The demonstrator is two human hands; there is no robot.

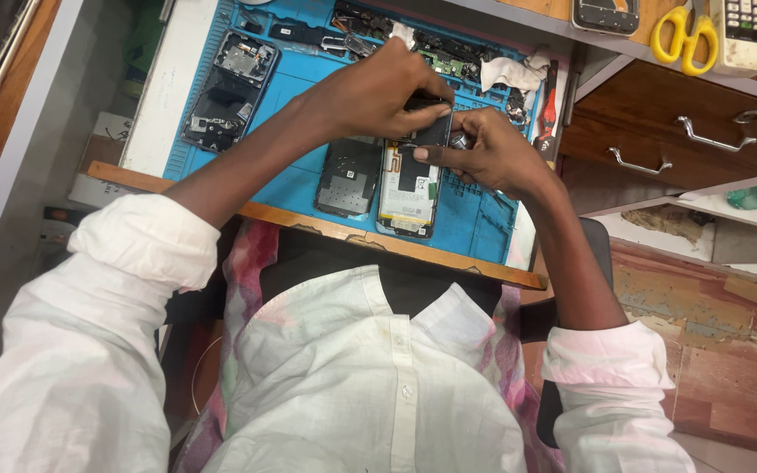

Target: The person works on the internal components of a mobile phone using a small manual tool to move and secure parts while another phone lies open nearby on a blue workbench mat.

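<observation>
Here, two hands (left hand [378, 92], right hand [484, 153]) on one opened phone [409, 188].

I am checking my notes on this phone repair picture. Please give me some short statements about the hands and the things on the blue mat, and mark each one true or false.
1. Both hands meet over the opened phone on the blue mat. True.
2. The left hand rests flat on the wooden drawer. False: it is raised over the mat, fingers pinched on a small dark part.
3. The right hand also touches that dark part. True.
4. A second opened phone lies at the mat's far left. True.
5. The yellow scissors lie on the blue mat. False: they lie on the upper shelf at the right.
</observation>
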